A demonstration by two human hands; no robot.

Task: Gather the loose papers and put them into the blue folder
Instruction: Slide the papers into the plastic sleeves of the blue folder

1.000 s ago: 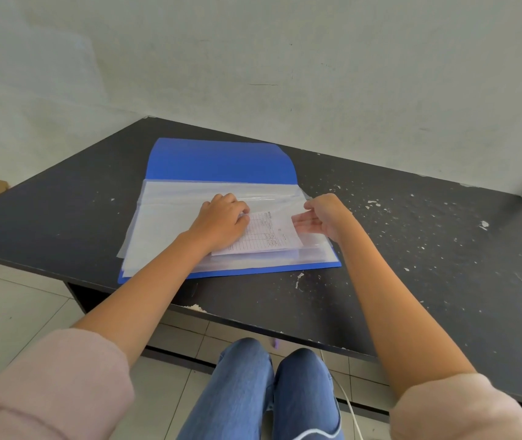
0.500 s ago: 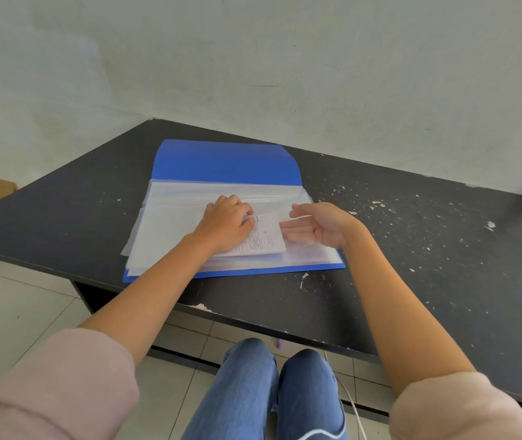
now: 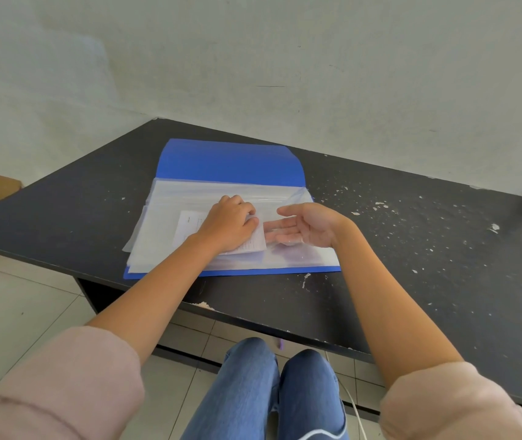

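Clear plastic sleeve (image 3: 208,198) of the open blue folder (image 3: 228,163) is receiving the printed white sheet (image 3: 189,223), which your left hand (image 3: 228,227) is gripping with curled fingers. Your right hand (image 3: 307,225) is lying open, palm up, at the sleeve's mouth; you should be lifting its top layer and sliding the sheet in flat.

Pale pink sleeves (image 3: 62,385), forearms bare; blue jeans (image 3: 247,392), white curved line at bottom, perhaps trim.

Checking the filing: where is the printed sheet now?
In the head view, the printed sheet lies over the open blue folder, under the left hand, just left of the right hand.
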